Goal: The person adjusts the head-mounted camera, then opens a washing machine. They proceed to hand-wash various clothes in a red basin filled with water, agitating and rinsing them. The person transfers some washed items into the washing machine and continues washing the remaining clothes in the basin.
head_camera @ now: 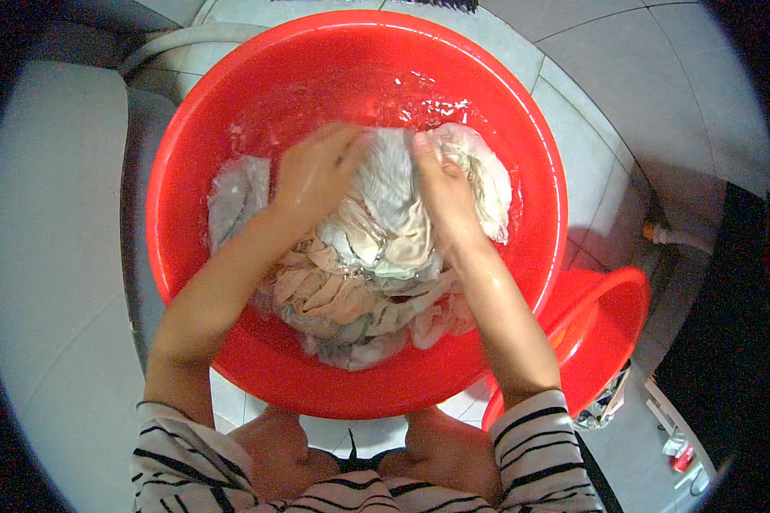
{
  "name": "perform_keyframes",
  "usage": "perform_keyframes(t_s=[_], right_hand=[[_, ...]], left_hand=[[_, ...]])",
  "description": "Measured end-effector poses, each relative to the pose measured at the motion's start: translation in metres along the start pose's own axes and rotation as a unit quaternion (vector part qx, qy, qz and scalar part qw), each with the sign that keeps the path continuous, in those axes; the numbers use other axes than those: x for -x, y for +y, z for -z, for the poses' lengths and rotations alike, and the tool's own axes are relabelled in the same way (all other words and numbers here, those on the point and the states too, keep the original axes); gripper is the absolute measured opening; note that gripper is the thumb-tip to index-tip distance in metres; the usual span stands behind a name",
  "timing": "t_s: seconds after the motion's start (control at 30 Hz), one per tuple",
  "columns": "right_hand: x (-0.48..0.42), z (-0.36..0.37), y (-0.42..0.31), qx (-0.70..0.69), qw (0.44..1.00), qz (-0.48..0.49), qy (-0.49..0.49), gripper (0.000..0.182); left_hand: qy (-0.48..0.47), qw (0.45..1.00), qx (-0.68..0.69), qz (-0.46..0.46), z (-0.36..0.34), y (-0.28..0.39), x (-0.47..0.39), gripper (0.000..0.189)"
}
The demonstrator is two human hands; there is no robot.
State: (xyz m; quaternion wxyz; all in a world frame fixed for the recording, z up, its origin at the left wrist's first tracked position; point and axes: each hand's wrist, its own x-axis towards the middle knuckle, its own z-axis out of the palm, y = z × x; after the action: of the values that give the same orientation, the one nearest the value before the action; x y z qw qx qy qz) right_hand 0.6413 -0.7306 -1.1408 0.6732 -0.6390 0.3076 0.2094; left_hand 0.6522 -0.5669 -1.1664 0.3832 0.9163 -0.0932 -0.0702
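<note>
A large round red plastic basin (359,391) of water stands before me, with wet laundry in it. My left hand (321,163), blurred, grips the left side of a pale grey cloth (388,170). On the cloth's right side is my right hand (446,186), thumb uppermost and fingers mostly hidden. Beige and cream fabric (333,292) lies bunched below both hands, partly under water. A cream-white wet cloth (487,173) spreads to the right of my right hand. Another whitish cloth (237,192) floats left of my left wrist.
Smaller red plastic basins (606,327) stand at the right, close against the large one. A grey corrugated hose (199,38) curves behind the large basin's upper left. A light grey panel (58,224) rises at the left. Dark bristles (436,5) show at the top edge, above floor tiles (568,128).
</note>
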Motion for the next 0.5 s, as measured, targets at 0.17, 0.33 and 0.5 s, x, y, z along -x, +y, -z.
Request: perform_keyframes(t_s=[0.17,0.33,0.5], right_hand=[[-0.021,0.025,0.023,0.279,0.937,0.211,0.011,0.042],[-0.032,0.015,0.059,0.499,0.846,0.179,0.055,0.049],[-0.058,0.011,0.11,0.615,0.751,0.205,0.126,0.054]], left_hand=[[-0.023,0.992,-0.097,-0.072,-0.003,-0.02,0.008,0.025],[-0.064,0.975,-0.215,-0.002,-0.02,-0.028,0.006,0.031],[-0.004,0.966,-0.248,-0.074,-0.036,-0.056,0.0,0.025]])
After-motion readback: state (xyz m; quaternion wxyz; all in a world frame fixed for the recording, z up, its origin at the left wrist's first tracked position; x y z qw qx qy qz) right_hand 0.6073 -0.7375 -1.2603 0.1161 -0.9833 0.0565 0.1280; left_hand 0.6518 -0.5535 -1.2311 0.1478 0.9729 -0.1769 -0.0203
